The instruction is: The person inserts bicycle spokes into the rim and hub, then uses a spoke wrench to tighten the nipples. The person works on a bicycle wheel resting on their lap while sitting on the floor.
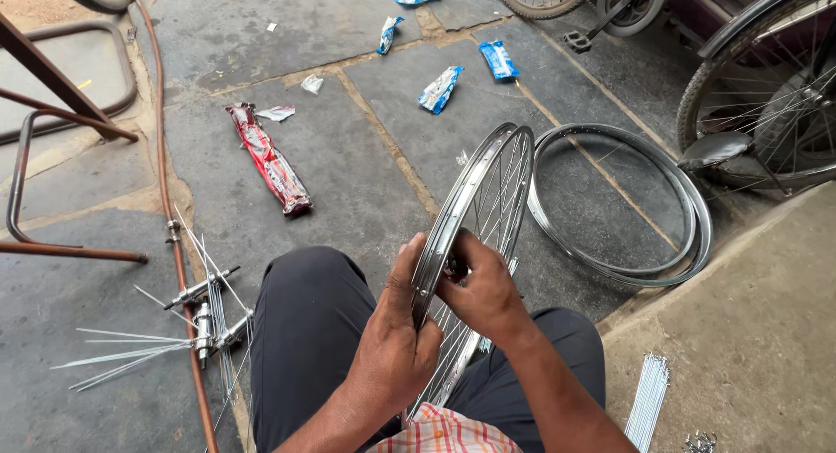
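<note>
A shiny steel bicycle wheel rim (488, 179) with thin spokes stands upright on edge between my knees. My left hand (396, 331) wraps the near part of the rim from the left side. My right hand (479, 288) is closed around the rim from the right, fingers reaching in among the spokes near the hub. Dark trousers cover both my legs below the wheel.
Two bare rims (623, 205) lie stacked flat on the stone floor to the right. Hubs with loose spokes (205, 318) lie at the left beside a rusty pipe (165, 201). A red packet (270, 161), blue-white packets (440, 89), a spoke bundle (646, 401) and a bicycle wheel (766, 96) surround me.
</note>
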### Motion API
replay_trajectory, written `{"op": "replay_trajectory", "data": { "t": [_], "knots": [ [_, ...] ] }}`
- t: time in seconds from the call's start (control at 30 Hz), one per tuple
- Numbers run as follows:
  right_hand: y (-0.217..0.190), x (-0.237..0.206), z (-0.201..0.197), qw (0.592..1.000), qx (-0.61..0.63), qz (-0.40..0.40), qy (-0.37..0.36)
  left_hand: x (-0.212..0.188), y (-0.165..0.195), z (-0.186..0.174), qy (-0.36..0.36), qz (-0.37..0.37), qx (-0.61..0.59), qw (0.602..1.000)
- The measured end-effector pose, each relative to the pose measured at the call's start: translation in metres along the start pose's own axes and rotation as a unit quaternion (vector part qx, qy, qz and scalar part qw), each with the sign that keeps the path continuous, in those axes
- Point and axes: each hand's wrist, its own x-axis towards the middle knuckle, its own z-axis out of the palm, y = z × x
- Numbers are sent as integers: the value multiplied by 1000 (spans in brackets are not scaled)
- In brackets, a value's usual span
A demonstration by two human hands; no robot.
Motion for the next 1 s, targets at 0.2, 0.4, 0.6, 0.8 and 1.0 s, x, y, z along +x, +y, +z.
{"op": "replay_trajectory", "data": {
  "t": [0.2, 0.4, 0.6, 0.8, 1.0],
  "knots": [
    [26, -23, 0, 947, 206, -238, 67, -1, 3, -1, 5, 33, 0, 999],
    [23, -2, 17, 965, -6, -134, 224, -4, 6, 4, -10, -1, -32, 999],
    [10, -7, -2, 998, -16, -64, 20, -3, 4, 0, 26, 72, 6, 997],
    [35, -28, 3, 958, 124, -247, 83, -1, 7, -1, -4, 24, -10, 1000],
    [31, 5, 14, 969, -46, -119, 213, 1, 8, 0, -8, 20, -31, 999]
  ]
}}
